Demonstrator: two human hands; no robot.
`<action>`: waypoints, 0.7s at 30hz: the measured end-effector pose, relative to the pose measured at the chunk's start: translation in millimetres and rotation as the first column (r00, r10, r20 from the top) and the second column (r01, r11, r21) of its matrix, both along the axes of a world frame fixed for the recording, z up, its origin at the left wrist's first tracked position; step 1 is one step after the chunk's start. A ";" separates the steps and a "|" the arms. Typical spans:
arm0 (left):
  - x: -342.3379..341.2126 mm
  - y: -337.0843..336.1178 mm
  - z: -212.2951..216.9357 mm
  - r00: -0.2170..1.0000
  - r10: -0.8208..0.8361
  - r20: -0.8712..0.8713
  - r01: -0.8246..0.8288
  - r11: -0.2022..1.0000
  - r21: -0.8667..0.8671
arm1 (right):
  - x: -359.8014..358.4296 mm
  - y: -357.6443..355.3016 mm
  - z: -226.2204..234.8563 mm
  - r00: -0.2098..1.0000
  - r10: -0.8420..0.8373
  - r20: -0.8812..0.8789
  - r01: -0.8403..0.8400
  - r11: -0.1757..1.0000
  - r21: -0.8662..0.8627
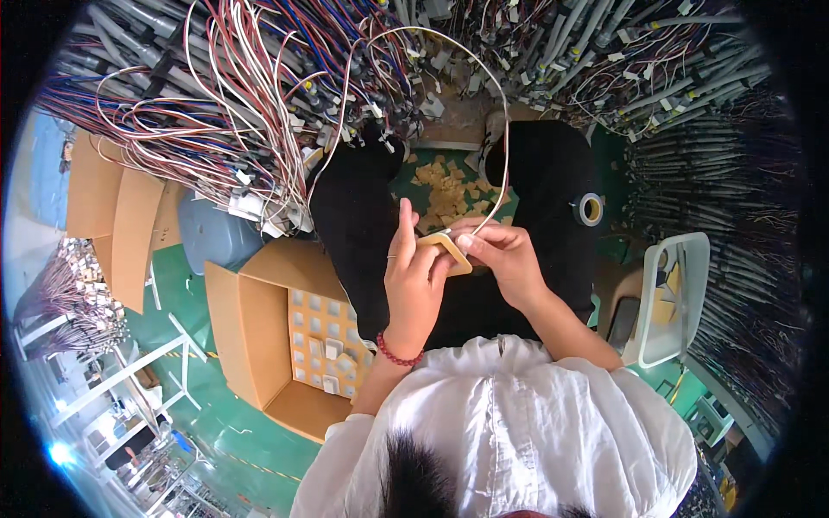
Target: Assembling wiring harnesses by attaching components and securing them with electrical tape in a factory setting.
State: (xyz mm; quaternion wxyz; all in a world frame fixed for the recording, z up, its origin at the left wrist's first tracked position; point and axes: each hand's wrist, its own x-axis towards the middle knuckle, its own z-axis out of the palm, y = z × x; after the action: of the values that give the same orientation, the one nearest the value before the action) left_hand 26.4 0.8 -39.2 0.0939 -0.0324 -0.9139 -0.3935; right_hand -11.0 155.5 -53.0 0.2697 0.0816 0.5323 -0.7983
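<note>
Dark hair [414, 479] low; tan piece [454, 252] between left hand [409, 281], right hand [515, 264].

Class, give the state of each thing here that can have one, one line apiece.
Left hand: gripping the tan piece, index finger raised.
Right hand: closed, pinching the white wire.
Tan piece: held in the hands.
White wire: curved in a wide loop.
Cardboard box: open, holding rows of white pieces.
Translucent bin: open.
Tan scraps: scattered on the floor.
Tape roll: hole in view.
Red bead bracelet: worn.
Coloured wires: loose, bunched.
</note>
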 end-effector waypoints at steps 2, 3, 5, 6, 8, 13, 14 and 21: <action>-1.3 -2.3 -4.0 1.000 0.013 -0.008 -0.013 0.999 0.035 | -0.2 -5.2 9.0 0.978 0.083 -0.192 -0.059 0.990 0.124; -2.0 -3.5 -6.3 1.000 0.022 -0.016 -0.021 0.997 0.072 | 0.6 -8.0 17.7 0.961 0.146 -0.234 -0.094 0.972 0.217; -3.9 -2.3 -6.9 0.999 0.026 -0.029 -0.023 0.996 0.085 | 2.3 -7.7 13.4 0.942 0.177 -0.287 -0.094 0.955 0.280; -3.8 -2.1 -4.8 1.000 0.024 -0.010 -0.022 0.991 0.134 | 2.3 -7.7 9.7 0.958 0.143 -0.248 -0.085 0.969 0.231; -1.1 -2.7 -4.9 1.000 0.025 0.010 -0.026 0.983 0.181 | -3.0 -6.8 9.2 0.979 0.078 -0.188 -0.051 0.988 0.145; 7.4 -10.9 -9.7 0.988 0.047 0.146 -0.094 0.937 0.337 | -16.9 -8.9 -10.2 0.907 -0.089 -0.411 0.228 0.925 0.304; 8.9 -12.7 -10.5 0.985 0.045 0.164 -0.105 0.922 0.372 | -28.4 -8.2 -13.8 0.864 -0.177 -0.472 0.336 0.900 0.278; 18.2 -19.0 -10.0 0.753 -0.210 0.623 -0.481 0.469 0.740 | -56.3 8.3 20.8 0.655 0.214 -0.725 0.479 0.624 0.617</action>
State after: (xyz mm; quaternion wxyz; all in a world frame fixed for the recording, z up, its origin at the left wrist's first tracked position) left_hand 44.6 -18.2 -49.2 -0.1869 0.2349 -0.5538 -0.7766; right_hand -67.3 163.8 -32.3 -0.1002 -0.1008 0.8707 -0.4707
